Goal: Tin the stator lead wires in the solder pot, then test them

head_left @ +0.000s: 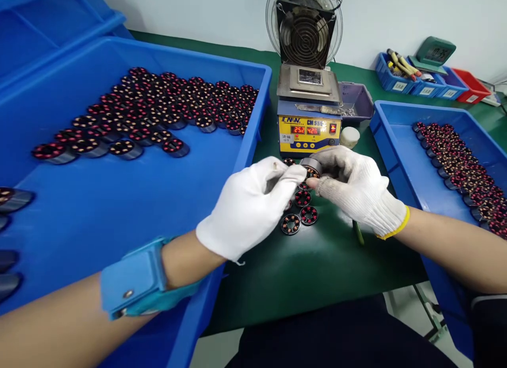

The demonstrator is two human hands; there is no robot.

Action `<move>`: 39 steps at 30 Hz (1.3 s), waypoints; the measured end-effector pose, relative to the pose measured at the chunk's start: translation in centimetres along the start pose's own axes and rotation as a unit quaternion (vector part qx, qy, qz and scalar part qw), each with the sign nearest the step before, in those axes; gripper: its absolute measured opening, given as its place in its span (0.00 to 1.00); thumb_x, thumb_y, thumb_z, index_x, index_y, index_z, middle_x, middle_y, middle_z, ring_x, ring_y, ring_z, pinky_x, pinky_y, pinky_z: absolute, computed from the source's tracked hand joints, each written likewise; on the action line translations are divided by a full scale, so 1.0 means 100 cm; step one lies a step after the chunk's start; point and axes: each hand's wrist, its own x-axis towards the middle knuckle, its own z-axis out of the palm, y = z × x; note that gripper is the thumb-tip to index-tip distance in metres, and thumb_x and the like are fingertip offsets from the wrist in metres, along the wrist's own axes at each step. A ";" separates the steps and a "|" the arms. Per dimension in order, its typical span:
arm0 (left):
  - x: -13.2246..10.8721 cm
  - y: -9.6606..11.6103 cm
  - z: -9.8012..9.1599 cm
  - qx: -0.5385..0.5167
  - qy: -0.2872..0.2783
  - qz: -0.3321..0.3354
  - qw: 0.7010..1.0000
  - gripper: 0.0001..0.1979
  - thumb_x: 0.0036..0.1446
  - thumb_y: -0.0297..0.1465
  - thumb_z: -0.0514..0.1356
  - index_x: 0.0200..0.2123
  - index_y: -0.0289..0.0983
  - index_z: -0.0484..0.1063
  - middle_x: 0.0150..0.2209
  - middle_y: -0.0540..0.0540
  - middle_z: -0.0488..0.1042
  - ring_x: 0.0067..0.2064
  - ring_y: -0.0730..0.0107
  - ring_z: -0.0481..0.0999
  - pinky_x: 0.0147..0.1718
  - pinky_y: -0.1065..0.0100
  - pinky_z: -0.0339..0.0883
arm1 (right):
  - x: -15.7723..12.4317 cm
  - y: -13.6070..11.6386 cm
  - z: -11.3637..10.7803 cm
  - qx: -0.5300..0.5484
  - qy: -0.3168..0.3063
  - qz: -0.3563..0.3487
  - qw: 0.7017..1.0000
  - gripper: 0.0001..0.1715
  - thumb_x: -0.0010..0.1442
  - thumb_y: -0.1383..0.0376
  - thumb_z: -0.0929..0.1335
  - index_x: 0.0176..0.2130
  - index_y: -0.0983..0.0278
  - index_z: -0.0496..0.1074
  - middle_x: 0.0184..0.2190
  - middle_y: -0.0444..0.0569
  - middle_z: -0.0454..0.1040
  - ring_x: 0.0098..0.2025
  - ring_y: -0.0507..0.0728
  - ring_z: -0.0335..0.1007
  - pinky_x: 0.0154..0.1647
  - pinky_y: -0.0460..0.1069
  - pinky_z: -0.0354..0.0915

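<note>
Both gloved hands meet in front of the solder pot, holding one motor stator [312,170], a short metal ring with copper coils inside. My left hand [255,204], in a white glove, pinches its left side between thumb and fingers. My right hand [352,184], in a knitted glove with a yellow cuff, grips it from the right, its thumb tip bare. Just below the hands, several more stators [302,198] with red and copper-coloured coils lie on the green table; some are partly covered by my hands.
Large blue trays with stators flank the hands, the left tray [247,141] and the right tray [400,162]. The solder pot [309,130] with lit red digits stands ahead, a fan [306,34] behind it. Nearby are a purple bin [362,101], a white round container [350,137] and a green-handled tool [358,233].
</note>
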 end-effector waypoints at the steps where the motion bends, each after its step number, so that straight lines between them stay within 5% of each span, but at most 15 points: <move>1: -0.002 -0.001 0.001 -0.009 0.014 0.010 1.000 0.10 0.57 0.39 0.60 0.29 0.39 0.71 0.23 0.51 0.73 0.25 0.71 0.72 0.26 0.69 0.66 | 0.000 0.000 0.000 -0.008 0.000 -0.001 1.000 0.10 0.52 0.64 0.73 0.36 0.64 0.74 0.36 0.48 0.76 0.37 0.55 0.73 0.36 0.50 0.71; 5: -0.008 0.000 -0.001 -0.084 0.043 0.030 0.995 0.07 0.57 0.37 0.60 0.30 0.41 0.72 0.23 0.53 0.72 0.23 0.72 0.71 0.26 0.69 0.67 | 0.005 0.002 -0.006 -0.018 0.013 -0.019 1.000 0.10 0.53 0.62 0.72 0.36 0.64 0.74 0.35 0.47 0.76 0.35 0.54 0.73 0.35 0.49 0.71; 11: -0.001 0.003 -0.004 -0.039 -0.041 -0.017 0.998 0.13 0.58 0.42 0.60 0.26 0.41 0.70 0.21 0.52 0.72 0.23 0.70 0.70 0.24 0.68 0.63 | 0.054 0.008 -0.032 -0.124 0.069 -0.060 0.988 0.12 0.54 0.63 0.72 0.39 0.66 0.74 0.36 0.48 0.76 0.37 0.55 0.72 0.39 0.51 0.71; 16: 0.002 0.001 -0.005 0.003 -0.095 -0.012 0.995 0.18 0.58 0.47 0.58 0.26 0.39 0.70 0.22 0.52 0.72 0.24 0.70 0.70 0.27 0.68 0.63 | 0.132 0.002 -0.057 -0.341 0.141 -0.140 0.919 0.11 0.56 0.65 0.72 0.40 0.67 0.75 0.43 0.51 0.74 0.44 0.56 0.68 0.49 0.51 0.65; 22: 0.004 -0.001 -0.007 0.001 -0.114 0.001 0.994 0.21 0.60 0.49 0.55 0.25 0.39 0.68 0.23 0.52 0.71 0.26 0.69 0.70 0.28 0.68 0.62 | 0.192 -0.011 -0.062 -0.533 0.130 -0.086 0.831 0.15 0.60 0.63 0.69 0.47 0.65 0.73 0.52 0.50 0.69 0.47 0.57 0.66 0.49 0.52 0.65; 26: 0.005 -0.001 -0.008 -0.002 -0.123 0.014 0.992 0.20 0.60 0.48 0.55 0.25 0.40 0.68 0.21 0.53 0.69 0.24 0.69 0.68 0.26 0.67 0.60 | 0.204 -0.013 -0.054 -0.601 0.116 -0.084 0.786 0.19 0.56 0.63 0.69 0.49 0.60 0.74 0.54 0.55 0.68 0.47 0.68 0.69 0.44 0.62 0.70; 31: 0.005 0.000 -0.008 0.008 -0.133 0.011 0.991 0.19 0.60 0.47 0.55 0.24 0.40 0.68 0.18 0.54 0.67 0.21 0.70 0.64 0.24 0.67 0.58 | 0.205 -0.015 -0.045 -0.622 0.090 -0.078 0.774 0.21 0.56 0.65 0.69 0.51 0.62 0.73 0.55 0.59 0.67 0.48 0.72 0.69 0.45 0.66 0.70; 39: 0.004 -0.001 -0.007 0.010 -0.141 0.018 0.990 0.20 0.61 0.48 0.55 0.25 0.40 0.69 0.21 0.54 0.67 0.24 0.71 0.66 0.27 0.68 0.58 | 0.206 -0.014 -0.040 -0.612 0.081 -0.052 0.785 0.21 0.61 0.67 0.68 0.53 0.71 0.69 0.55 0.57 0.67 0.55 0.64 0.67 0.54 0.56 0.62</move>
